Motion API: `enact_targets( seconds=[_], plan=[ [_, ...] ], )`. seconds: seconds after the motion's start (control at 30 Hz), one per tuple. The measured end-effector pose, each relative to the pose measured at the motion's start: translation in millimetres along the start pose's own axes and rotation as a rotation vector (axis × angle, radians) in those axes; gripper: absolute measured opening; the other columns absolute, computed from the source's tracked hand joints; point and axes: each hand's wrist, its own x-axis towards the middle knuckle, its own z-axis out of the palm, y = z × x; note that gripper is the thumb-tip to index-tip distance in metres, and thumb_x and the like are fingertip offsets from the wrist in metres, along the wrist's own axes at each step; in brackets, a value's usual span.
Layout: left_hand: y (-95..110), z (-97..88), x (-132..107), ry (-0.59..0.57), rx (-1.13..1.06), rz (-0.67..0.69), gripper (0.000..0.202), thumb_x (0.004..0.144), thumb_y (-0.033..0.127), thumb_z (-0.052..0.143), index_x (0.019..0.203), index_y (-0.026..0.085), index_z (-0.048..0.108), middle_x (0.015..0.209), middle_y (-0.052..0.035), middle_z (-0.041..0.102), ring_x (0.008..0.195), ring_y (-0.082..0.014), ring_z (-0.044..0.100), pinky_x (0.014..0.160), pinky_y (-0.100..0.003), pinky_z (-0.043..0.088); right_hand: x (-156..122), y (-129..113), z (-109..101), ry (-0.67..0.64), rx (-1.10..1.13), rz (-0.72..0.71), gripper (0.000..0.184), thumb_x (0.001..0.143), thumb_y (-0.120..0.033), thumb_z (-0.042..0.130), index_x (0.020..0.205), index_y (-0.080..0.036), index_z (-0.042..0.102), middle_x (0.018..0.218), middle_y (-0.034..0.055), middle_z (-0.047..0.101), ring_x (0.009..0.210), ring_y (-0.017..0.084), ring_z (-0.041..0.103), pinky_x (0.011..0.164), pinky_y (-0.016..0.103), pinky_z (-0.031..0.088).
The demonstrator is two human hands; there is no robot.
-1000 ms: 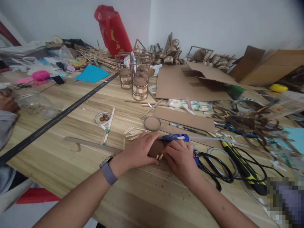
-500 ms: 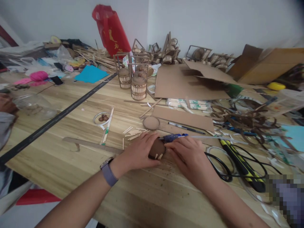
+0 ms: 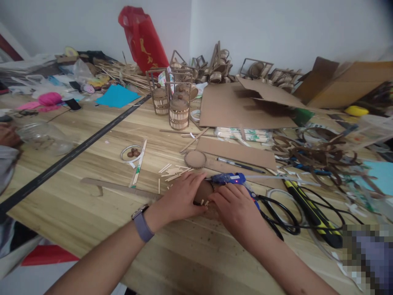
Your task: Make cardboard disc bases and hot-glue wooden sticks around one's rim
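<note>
My left hand (image 3: 181, 196) curls around a round brown cardboard disc (image 3: 204, 192), thumb at the near side and fingers at the far side. A couple of short pale wooden sticks (image 3: 206, 202) stand at the disc's near edge. On the other side, my right hand (image 3: 235, 205) has its fingertips pinched together against the disc's right edge, hiding whatever is between them. Just beyond the right hand lies a blue glue gun (image 3: 227, 178) with a clear glue stick (image 3: 273, 177) out of its back. Short loose sticks (image 3: 175, 172) are scattered beyond the left hand.
A cardboard ring-edged disc (image 3: 195, 159), a pen (image 3: 239, 165) and cardboard strips lie ahead. Finished small baskets (image 3: 179, 114) stand farther back. At right are a black cable (image 3: 291, 221) and a yellow-black cutter (image 3: 316, 217). Another person's hand (image 3: 9, 134) is at far left.
My right hand has shifted slightly left and down, closer to the disc's near right edge. More of the glue gun now shows beyond it. My left hand has barely moved.
</note>
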Motion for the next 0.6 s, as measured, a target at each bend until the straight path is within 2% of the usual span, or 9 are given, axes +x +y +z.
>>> enact_targets(
  seconds=[0.17,0.47,0.53,0.6],
  plan=[
    [2.0,4.0,-0.5,0.031,0.004,0.026,0.070,0.071,0.027,0.069,0.133,0.021,0.036,0.131,-0.0135,0.055,0.125,-0.0333,0.048,0.106,-0.053,0.037,1.7,-5.5,-4.7,-0.008,-0.104,-0.036,0.023,0.090,-0.008,0.047,0.076,-0.018,0.063,0.072,0.0058,0.059,0.072,0.022,0.046,0.070,0.035,0.032],
    [2.3,12.5,-0.9,0.074,0.022,0.037,0.066,0.073,0.027,0.065,0.133,0.020,0.037,0.130,-0.0137,0.055,0.125,-0.0327,0.047,0.109,-0.055,0.033,0.0,-7.2,-3.0,-0.020,-0.083,-0.029,0.016,0.088,-0.011,0.053,0.079,-0.018,0.064,0.073,0.0053,0.061,0.073,0.023,0.048,0.071,0.036,0.034],
    [2.8,12.7,-1.3,0.072,0.023,0.030,0.066,0.073,0.026,0.064,0.133,0.019,0.038,0.132,-0.0140,0.054,0.126,-0.0325,0.045,0.109,-0.055,0.033,0.7,-1.7,-6.0,-0.022,-0.030,-0.007,0.012,0.089,-0.015,0.055,0.085,-0.019,0.065,0.077,0.0054,0.063,0.075,0.023,0.052,0.071,0.036,0.036],
    [3.8,12.2,-1.7,0.070,0.027,0.015,0.067,0.073,0.025,0.065,0.133,0.018,0.038,0.132,-0.0140,0.053,0.126,-0.0324,0.045,0.109,-0.054,0.034,0.7,8.5,-12.6,-0.033,0.032,0.083,0.011,0.090,-0.021,0.055,0.094,-0.019,0.065,0.084,0.0071,0.067,0.079,0.023,0.058,0.071,0.035,0.040]
  ],
)
